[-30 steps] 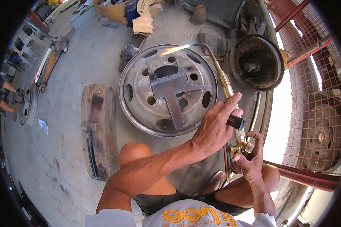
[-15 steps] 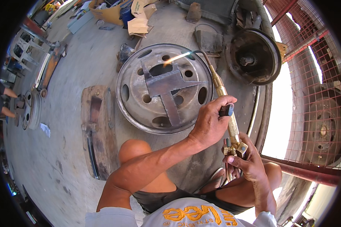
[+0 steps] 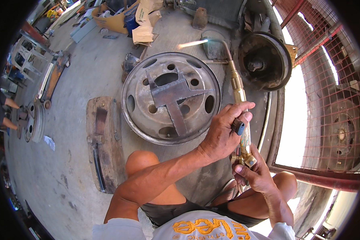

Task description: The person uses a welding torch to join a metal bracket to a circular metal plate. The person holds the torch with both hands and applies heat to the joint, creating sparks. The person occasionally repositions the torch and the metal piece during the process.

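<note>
My left hand [image 3: 222, 134] is closed round the brass body of a lit gas torch [image 3: 238, 90]. A small dark object, perhaps a lighter [image 3: 238, 127], sticks out between its fingers. Lower down, my right hand [image 3: 257, 173] grips the torch's valve end, thumb and fingers at the brass knobs. The bent tip carries a flame [image 3: 194, 43] that points left, above the floor past the wheel's far edge. Below and left of the torch lies a steel truck wheel [image 3: 142, 124], flat on the floor, with a roughly T-shaped cut steel plate [image 3: 168, 94] on it.
Left of the wheel lies a worn wooden block [image 3: 94, 132] with a black-handled tool [image 3: 99, 168] on it. A brake drum [image 3: 282, 60] stands at the far right, near a red mesh fence [image 3: 316, 100]. Cardboard boxes [image 3: 144, 34] lie at the back; another person's hands [image 3: 13, 124] show far left.
The flame and torch tip have swung away from over the wheel, toward its far side. Both hands keep their hold; the right one has shifted slightly left. The view has shifted a little.
</note>
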`<state>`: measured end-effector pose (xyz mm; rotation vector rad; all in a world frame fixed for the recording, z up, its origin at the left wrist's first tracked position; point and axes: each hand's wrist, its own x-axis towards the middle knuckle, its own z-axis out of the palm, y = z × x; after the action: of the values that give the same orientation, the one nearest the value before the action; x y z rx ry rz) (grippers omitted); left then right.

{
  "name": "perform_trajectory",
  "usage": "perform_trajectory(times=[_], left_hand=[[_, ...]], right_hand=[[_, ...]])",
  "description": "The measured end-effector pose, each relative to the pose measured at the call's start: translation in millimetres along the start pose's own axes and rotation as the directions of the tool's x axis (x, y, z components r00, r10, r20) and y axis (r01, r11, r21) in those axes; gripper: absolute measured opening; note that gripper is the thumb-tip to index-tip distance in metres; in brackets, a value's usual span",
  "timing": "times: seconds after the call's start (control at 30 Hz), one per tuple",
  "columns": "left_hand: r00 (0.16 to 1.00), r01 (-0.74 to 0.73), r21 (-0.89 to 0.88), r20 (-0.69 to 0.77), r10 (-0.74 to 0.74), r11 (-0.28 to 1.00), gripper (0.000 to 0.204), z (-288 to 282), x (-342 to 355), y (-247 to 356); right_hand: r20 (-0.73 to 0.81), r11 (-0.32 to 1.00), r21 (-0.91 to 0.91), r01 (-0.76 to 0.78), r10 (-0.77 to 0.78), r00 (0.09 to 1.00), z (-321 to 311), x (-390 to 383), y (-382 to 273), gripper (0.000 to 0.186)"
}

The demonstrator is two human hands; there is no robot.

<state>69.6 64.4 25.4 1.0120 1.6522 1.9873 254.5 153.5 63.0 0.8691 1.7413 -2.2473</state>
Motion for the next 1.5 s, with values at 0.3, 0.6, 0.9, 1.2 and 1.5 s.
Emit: perform_trajectory(times=[0.3,0.6,0.9,1.2,1.5], left_hand=[[0.999,-0.037,-0.02,0.005,0.037,0.999,0.025,-3.5,-6.6,16.3],[0.968,-0.249,0.039,0.02,0.249,0.968,0.026,2.0,-24.0,37.5],[0.976,-0.207,-0.059,0.06,0.211,0.976,0.029,-8.6,-26.0,34.1],[0.972,-0.218,0.004,0.087,0.217,0.976,0.026,-6.1,-30.0,31.1],[0.968,-0.237,0.04,0.094,0.233,0.971,0.025,-2.1,-32.5,29.9]], right_hand=[[0.143,0.966,0.214,-0.144,0.115,0.983,-29.8,25.8,-0.1,0.093],[0.037,0.428,-0.898,0.103,-0.159,0.987,21.9,127.3,24.3,0.063],[-0.052,0.338,-0.94,0.039,-0.255,0.966,86.6,193.9,46.4,0.085],[0.065,0.27,-0.948,0.167,-0.35,0.935,100.6,198.9,53.8,0.054],[0.119,0.098,-0.98,0.172,-0.404,0.907,69.1,198.8,42.2,0.04]])
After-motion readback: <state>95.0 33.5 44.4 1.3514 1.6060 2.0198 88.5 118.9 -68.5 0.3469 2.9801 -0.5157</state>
